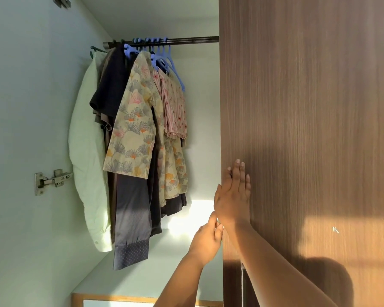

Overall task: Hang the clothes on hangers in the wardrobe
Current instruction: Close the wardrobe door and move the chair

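Clothes (138, 120) hung on blue hangers (164, 56) from the rail (186, 40), inside the wardrobe's left part. On the wooden door (308, 129), the right hand (233, 196) lay flat, fingers straight, close together. The left hand (205, 242) curled its fingers round the door's edge.

– How's the light?
– Warm, low sun from behind the camera. Bright patches fall on the wooden door (308, 107) at lower right, with a dark rounded shadow under them, and the right hand (233, 196) throws a soft shadow beside itself.
– Any glare?
– One blown-out white patch on the wardrobe's back wall (200, 213), low down. Higher up the interior is dimmer and evenly lit.
– Sharpness?
– Fairly soft throughout, with wide-angle bending of the left wall's edges
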The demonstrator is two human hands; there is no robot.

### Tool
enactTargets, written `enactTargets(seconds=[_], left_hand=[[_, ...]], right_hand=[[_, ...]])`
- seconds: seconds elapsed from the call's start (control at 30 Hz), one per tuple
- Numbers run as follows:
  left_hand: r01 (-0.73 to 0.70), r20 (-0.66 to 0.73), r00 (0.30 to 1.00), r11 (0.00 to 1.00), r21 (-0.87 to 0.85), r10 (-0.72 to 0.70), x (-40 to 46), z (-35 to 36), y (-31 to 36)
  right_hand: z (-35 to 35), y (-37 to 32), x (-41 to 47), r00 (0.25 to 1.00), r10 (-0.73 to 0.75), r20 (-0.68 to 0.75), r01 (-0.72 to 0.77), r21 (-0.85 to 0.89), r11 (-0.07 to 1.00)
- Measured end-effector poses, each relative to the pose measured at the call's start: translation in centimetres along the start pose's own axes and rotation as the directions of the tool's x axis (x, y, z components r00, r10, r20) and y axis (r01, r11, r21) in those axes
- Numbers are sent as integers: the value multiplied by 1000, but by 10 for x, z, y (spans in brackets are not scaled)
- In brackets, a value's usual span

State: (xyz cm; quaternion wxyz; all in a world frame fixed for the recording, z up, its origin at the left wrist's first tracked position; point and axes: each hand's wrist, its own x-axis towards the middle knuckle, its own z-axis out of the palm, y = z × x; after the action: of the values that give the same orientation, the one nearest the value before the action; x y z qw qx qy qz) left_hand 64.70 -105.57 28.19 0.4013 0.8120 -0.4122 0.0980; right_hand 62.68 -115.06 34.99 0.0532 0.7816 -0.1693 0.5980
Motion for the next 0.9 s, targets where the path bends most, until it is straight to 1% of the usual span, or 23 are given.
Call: enactTargets(seconds=[0.07,0.1,0.17,0.2,0.27,0.37,0.47,0.57,0.67,0.8,0.9], left_hand=[[23,-9,1000,999,45,-22,-2,-1,4],[37,-30,999,995,94,-35,-4,-2,7],[69,-105,993,976,208,-48,-10,-4,17],[88,-135,989,970,227,-58,-14,-4,22],[140,-143,984,962,234,-109,-20,-3,33],[247,-106,968,937,248,-227,-27,1,42],[299,-159,951,923,241,-267,-39,0,49],[252,-202,958,935,248,-205,-61,-3,53],[197,-244,961,936,292,-127,-82,-13,58],[117,-341,940,937,328,2,-107,-28,61],[74,-447,889,932,355,100,-139,-38,61]], right_hand=[[-3,1,0,1000,-3,29,3,-6,1000],[-5,2,-1,999,-11,52,12,-17,1000],[-10,6,-2,993,-40,114,46,-52,998],[-13,10,-3,987,-59,148,70,-70,995],[-23,17,-6,974,-94,207,115,-90,989],[-42,20,-15,952,-128,279,161,-99,982],[-63,19,-23,907,-117,405,160,-72,985],[-82,18,-30,858,-98,505,156,-73,985],[-99,15,-46,836,-73,544,117,-47,992],[-124,5,-69,863,-92,497,133,-48,990],[-151,-11,-86,875,-104,474,136,-35,990]])
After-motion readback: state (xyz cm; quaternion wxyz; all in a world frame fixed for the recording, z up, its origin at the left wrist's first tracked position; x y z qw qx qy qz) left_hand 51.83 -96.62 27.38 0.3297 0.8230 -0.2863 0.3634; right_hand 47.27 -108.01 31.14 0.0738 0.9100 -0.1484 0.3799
